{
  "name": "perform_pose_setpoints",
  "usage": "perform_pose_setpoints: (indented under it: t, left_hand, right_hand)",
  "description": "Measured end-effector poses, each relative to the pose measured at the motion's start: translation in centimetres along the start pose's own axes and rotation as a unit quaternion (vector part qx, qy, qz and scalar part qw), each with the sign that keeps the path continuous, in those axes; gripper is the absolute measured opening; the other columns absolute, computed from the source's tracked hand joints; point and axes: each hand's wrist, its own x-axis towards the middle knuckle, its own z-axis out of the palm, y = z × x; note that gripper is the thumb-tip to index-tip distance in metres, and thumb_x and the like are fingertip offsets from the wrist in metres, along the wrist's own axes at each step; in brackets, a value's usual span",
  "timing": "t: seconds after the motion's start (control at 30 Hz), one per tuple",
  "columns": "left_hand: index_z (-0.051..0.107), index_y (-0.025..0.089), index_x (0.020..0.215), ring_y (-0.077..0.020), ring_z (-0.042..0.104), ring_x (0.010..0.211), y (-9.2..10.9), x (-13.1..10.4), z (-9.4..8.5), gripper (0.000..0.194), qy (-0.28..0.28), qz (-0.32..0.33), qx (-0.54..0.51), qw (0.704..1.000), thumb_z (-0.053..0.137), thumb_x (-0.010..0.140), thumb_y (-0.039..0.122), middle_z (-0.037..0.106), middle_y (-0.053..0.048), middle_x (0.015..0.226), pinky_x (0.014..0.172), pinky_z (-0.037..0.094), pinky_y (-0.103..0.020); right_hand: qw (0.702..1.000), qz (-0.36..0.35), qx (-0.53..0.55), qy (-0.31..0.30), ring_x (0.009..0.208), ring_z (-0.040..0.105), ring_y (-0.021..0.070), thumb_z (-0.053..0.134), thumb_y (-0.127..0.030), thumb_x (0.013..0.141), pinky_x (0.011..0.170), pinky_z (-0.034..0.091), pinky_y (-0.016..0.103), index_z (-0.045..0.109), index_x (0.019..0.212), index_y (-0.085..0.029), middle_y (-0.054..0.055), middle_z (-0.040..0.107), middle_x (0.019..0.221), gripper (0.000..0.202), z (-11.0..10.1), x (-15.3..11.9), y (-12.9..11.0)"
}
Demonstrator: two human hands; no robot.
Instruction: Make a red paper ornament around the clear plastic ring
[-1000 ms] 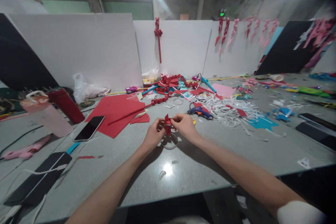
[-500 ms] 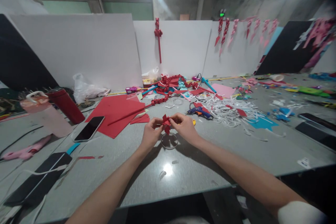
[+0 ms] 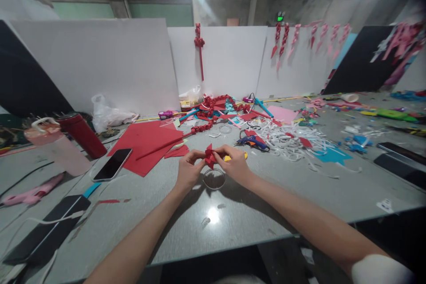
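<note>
Between my two hands is a small folded red paper piece with pointed ends, star-like in outline. My left hand pinches its left side with thumb and forefinger. From the other side, my right hand pinches it too. Just below the paper, a clear round ring or tape roll rests on the table. A yellow object is partly hidden behind my right hand. Beyond it lies a blue glue gun. Red paper sheets are spread to the left of my hands.
A phone, a pink bottle, a red flask and a black power strip lie or stand at left. White paper strips pile up at right. A red braided ornament hangs on the white board.
The red paper has turned slightly between my fingers, and its points show at a different angle. More of the yellow object shows beside my right hand.
</note>
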Motion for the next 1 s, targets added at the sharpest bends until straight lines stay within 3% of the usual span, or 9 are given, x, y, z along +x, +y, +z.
perform_pose_setpoints:
  t: [0.27, 0.83, 1.0]
  left_hand:
    - [0.077, 0.019, 0.082, -0.0198, 0.073, 0.084, 0.0, 0.1, -0.2, 0.017, 0.03, 0.025, -0.007, 0.999, 0.087, 0.073, 0.029, 0.078, -0.005, 0.085, 0.084, 0.059, -0.034]
    - [0.08, 0.021, 0.084, -0.0203, 0.073, 0.089, 0.1, 0.0, -0.5, 0.012, 0.023, 0.059, -0.01, 0.998, 0.076, 0.074, 0.015, 0.079, -0.005, 0.089, 0.091, 0.058, -0.037]
    - [0.08, 0.022, 0.085, -0.022, 0.073, 0.091, 0.3, -0.1, -0.8, 0.008, 0.01, 0.081, 0.011, 0.997, 0.079, 0.079, 0.019, 0.079, -0.006, 0.091, 0.091, 0.059, -0.039]
  right_hand:
    - [0.991, -0.132, -0.029, -0.006, 0.079, 0.075, 0.0194, 0.064, -0.026, 0.104, 0.075, 0.062, 0.032, 0.075, 0.106, -0.022, 0.007, 0.079, 0.09, 0.012, -0.2, -0.2, 0.9]
    - [0.979, -0.202, 0.002, -0.021, 0.085, 0.077, 0.0204, 0.062, -0.018, 0.103, 0.078, 0.065, 0.033, 0.074, 0.107, -0.024, 0.01, 0.08, 0.095, 0.013, -0.4, -0.1, 1.2]
    - [0.979, -0.204, -0.004, -0.008, 0.084, 0.076, 0.02, 0.063, -0.017, 0.102, 0.076, 0.064, 0.032, 0.071, 0.111, -0.023, 0.008, 0.079, 0.094, 0.013, -0.3, -0.2, 0.8]
